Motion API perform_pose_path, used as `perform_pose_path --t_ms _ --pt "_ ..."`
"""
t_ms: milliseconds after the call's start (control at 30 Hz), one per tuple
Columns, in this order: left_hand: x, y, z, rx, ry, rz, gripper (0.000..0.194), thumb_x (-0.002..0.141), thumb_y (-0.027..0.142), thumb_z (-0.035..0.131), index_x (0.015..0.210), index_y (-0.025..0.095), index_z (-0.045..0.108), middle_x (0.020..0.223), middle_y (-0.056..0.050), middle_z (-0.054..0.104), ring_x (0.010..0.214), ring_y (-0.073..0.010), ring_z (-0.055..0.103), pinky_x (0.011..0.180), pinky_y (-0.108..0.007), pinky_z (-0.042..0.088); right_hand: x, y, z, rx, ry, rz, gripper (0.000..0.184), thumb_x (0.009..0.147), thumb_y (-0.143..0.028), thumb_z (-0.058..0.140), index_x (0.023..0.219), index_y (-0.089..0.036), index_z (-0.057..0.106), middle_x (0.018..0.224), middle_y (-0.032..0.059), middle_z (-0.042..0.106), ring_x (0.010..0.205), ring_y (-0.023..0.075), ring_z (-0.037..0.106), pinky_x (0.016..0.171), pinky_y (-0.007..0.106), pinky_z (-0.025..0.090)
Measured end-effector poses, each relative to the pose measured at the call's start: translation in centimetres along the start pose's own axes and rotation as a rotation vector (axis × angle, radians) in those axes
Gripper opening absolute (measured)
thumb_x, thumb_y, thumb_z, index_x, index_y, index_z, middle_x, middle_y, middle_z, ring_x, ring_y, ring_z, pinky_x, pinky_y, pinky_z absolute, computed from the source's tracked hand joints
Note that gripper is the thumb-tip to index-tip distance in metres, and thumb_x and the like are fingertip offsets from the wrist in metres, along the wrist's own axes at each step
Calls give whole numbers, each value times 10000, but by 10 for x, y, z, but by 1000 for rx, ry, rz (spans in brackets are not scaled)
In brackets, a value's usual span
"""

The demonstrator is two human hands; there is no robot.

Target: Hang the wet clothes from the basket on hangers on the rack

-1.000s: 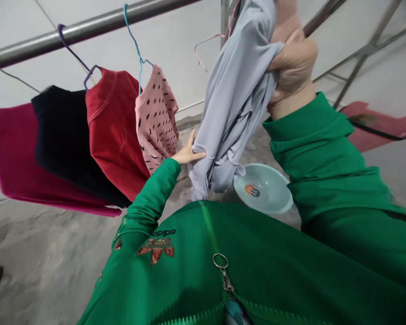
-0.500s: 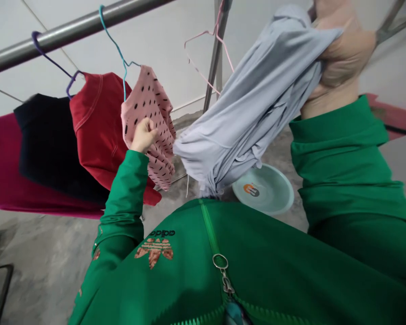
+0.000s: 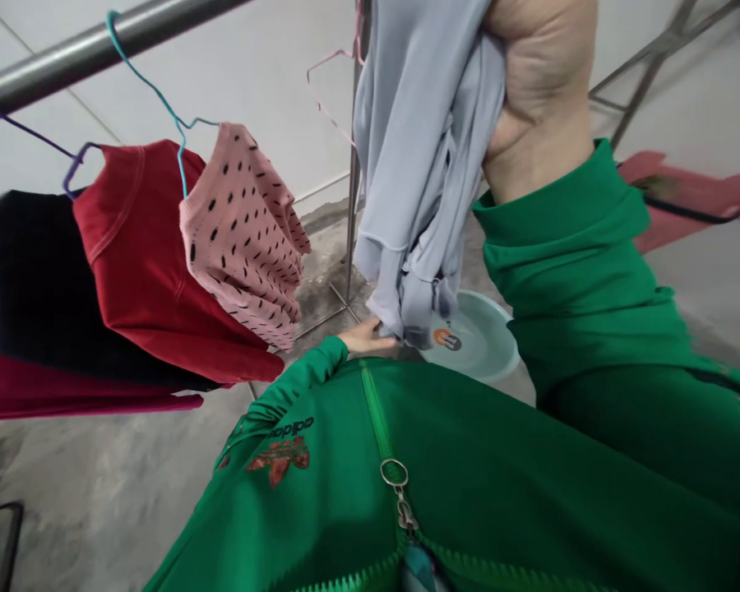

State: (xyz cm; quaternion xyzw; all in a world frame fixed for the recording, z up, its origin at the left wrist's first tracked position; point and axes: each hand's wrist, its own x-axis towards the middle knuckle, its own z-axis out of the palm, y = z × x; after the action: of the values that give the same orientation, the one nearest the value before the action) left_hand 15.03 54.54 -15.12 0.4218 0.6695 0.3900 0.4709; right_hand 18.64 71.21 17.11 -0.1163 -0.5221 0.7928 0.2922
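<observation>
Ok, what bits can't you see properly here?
In the head view:
The right hand's fingers: hidden by the pale grey garment, and the top of the hand is cut off by the top edge.
The words on the pale blue basin's orange label: too small.
The crimson garment's far end: cut off by the left edge.

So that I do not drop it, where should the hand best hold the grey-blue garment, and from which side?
Probably the bunched upper part of the grey-blue garment, from the right, as the right hand does: cloth gathers there thickly. The lower hem hangs loose and twisted, a poorer hold.
</observation>
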Motion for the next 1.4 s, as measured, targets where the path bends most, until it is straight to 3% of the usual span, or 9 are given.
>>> perform_pose_path --t_ms 133,367,567,767,900,1033,1100,1267,1400 --pt "21 -4 4 -355 434 104 697 559 437 854 1134 128 612 1219 -132 638 1128 -250 587 1050 -375 415 0 1 3 -14 -110 -303 186 946 -113 432 959 -214 587 891 -55 623 1025 182 673 870 394 591" --pt "23 -16 3 -647 733 4 515 563 421 850 942 134 651 965 -99 716 985 -253 646 1008 -445 447 6 4 1 318 -214 -156 170 932 -62 376 980 -167 501 797 -25 619 1073 135 645 1047 368 501" --pt "-33 -1 -40 -712 897 58 539 596 569 780 913 160 628 948 -67 719 960 -217 657 967 -357 476 15 25 -27 140 -230 -88 297 765 -65 578 1041 -174 594 833 -27 664 823 124 655 890 292 560" --pt "-106 21 -72 -750 1019 103 541 493 597 829 781 178 643 759 -20 716 802 -200 681 826 -317 543 21 100 -82 -111 -372 183 542 598 -143 741 1122 -197 613 986 17 683 823 137 652 817 284 561" --pt "-131 45 -80 -765 1118 122 498 514 558 845 778 185 645 703 -6 706 783 -195 696 773 -299 563 26 136 -109 -529 -750 168 644 685 -312 707 1300 -208 550 1211 83 645 1068 224 639 963 377 509" --pt "-146 75 -76 -813 964 8 517 510 562 855 758 155 653 649 -27 690 712 -218 700 688 -320 572 29 121 -110 -996 -1229 54 646 724 -430 672 1330 -230 567 1276 80 621 1149 276 602 987 389 487" --pt "-152 90 -71 -819 936 -2 528 528 574 846 775 145 663 656 -35 694 678 -210 693 657 -310 566 34 97 -101 -1092 -1130 -94 579 771 -454 635 1298 -221 581 1141 88 677 1009 260 648 911 392 516" --pt "-146 120 -59 -824 896 19 548 554 545 849 909 159 689 742 -27 720 660 -181 679 627 -279 553 62 55 -61 -1333 -94 -525 605 758 -509 688 1203 -124 545 1166 181 625 1077 322 593 929 477 460" --pt "-129 131 -58 -788 781 -8 578 554 572 837 916 144 697 741 -40 715 725 -208 691 638 -275 551 100 78 -35 -1414 -149 -341 684 750 -422 735 1242 -23 477 1131 230 614 1060 325 591 910 458 449"
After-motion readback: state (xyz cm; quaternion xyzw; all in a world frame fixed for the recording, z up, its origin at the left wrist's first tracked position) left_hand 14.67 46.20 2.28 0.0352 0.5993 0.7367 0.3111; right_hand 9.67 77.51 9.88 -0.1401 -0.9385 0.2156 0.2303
